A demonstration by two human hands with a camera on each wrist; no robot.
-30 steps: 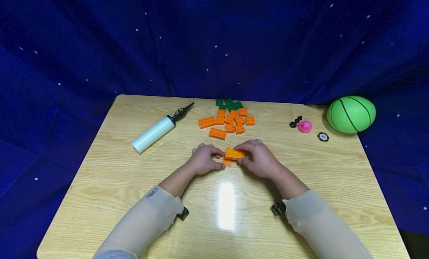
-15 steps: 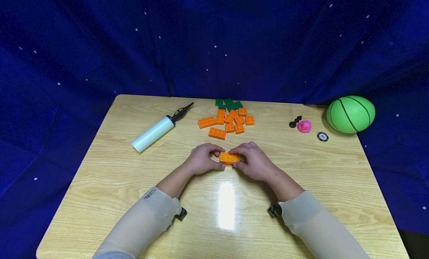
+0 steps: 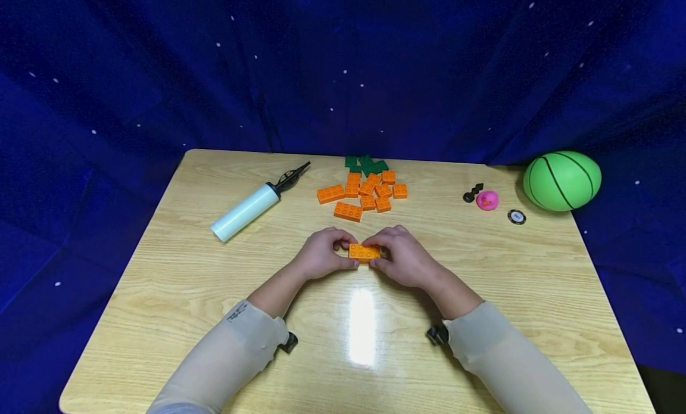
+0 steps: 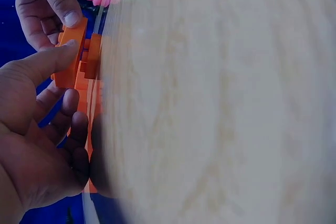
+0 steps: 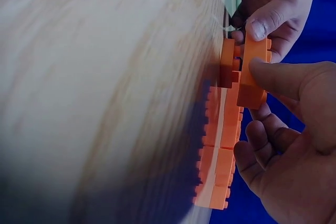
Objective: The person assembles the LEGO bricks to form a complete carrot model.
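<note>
A long orange toy brick [image 3: 361,252] is held level by both hands in the head view. My left hand [image 3: 321,254] pinches its left end between thumb and fingers. The right hand [image 3: 402,256] grips the other end in the same way. Beneath it, a shorter orange brick [image 5: 227,62] stands on the table, its studs showing in a narrow gap under the long brick [image 5: 254,72]. From the left wrist, the thumbs of both hands lie along the near side of the long brick [image 4: 71,59].
Several loose orange bricks [image 3: 348,211] lie beyond the hands, with green bricks [image 3: 366,164] behind them. A hand pump [image 3: 245,212] rests at left. At right are a pink rubber duck [image 3: 487,201], a small black object [image 3: 471,193], a poker chip [image 3: 517,217] and a green ball [image 3: 561,181].
The right hand has brought the long brick leftward over the shorter one. My left hand, earlier at the shorter brick, now holds the long brick's left end.
</note>
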